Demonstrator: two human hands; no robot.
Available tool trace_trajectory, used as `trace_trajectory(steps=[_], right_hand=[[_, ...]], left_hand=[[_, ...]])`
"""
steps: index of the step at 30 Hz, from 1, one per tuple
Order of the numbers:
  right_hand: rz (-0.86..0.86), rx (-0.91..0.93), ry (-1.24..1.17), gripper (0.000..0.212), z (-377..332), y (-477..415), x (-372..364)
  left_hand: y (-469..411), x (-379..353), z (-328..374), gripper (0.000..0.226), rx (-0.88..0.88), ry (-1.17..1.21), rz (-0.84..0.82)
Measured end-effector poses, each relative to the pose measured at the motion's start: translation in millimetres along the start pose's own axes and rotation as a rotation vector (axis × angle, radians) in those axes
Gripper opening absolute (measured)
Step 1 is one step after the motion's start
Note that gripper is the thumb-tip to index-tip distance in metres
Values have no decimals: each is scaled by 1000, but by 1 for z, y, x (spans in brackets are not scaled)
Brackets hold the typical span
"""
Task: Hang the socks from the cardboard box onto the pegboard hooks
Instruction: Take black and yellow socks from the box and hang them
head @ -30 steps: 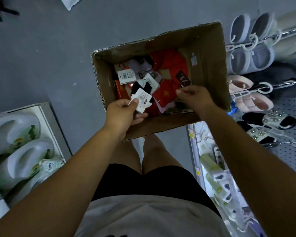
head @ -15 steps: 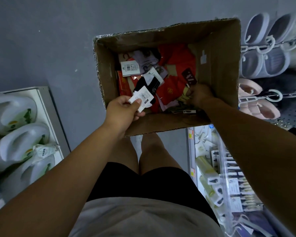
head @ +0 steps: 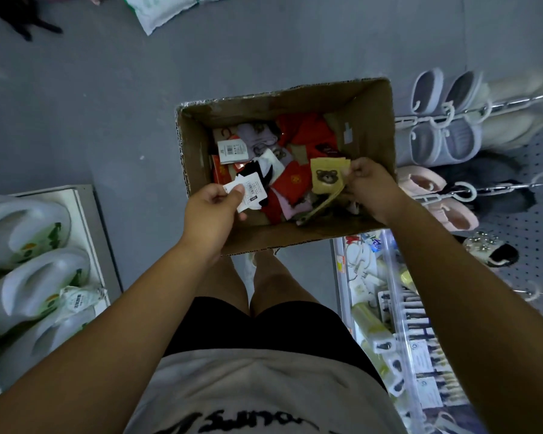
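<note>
An open cardboard box [head: 370, 126] stands on the grey floor in front of my legs, holding several sock pairs in red, purple, black and white. My left hand [head: 212, 211] pinches black-and-white socks with a white barcode tag [head: 251, 191] over the box's near left corner. My right hand [head: 372, 186] grips a yellow sock pair with a bear-face card [head: 326, 178], lifted above the pile at the box's right side. The pegboard [head: 533, 227] with metal hooks [head: 502, 186] is on the right.
Slippers [head: 436, 136] hang on white hangers from the pegboard hooks at right, pink ones [head: 427, 186] below the grey. A shelf [head: 389, 308] of small packaged goods sits under my right arm. White plastic jugs [head: 22, 233] fill a shelf at left. Bags lie on the floor at top.
My right hand, which was digging in the box's right side, has come up holding the yellow bear-card socks. My left hand keeps hold of the tagged socks.
</note>
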State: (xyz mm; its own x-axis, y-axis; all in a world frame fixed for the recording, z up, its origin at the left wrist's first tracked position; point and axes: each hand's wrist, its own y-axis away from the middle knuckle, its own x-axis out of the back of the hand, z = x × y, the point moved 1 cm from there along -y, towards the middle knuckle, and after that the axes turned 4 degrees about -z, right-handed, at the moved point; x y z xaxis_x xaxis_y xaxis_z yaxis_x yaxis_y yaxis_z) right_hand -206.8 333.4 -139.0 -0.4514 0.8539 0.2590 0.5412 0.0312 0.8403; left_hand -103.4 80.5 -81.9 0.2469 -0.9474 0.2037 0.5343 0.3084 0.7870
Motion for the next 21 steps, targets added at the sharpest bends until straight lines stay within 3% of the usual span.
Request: trace_trajectory(steps=[5, 9, 15, 21], right_hand=[[3, 113, -475, 21, -29, 66, 3], [13, 200, -792, 34, -50, 114, 8], [35, 351, -1094, 39, -80, 182, -6], [170, 458, -1285, 38, -97, 232, -39]], left_hand=[[27, 15, 31, 26, -148, 42, 85], [49, 26, 57, 18, -273, 115, 49], [67, 45, 101, 35, -394, 150, -153], [88, 63, 138, 34, -471, 146, -381]])
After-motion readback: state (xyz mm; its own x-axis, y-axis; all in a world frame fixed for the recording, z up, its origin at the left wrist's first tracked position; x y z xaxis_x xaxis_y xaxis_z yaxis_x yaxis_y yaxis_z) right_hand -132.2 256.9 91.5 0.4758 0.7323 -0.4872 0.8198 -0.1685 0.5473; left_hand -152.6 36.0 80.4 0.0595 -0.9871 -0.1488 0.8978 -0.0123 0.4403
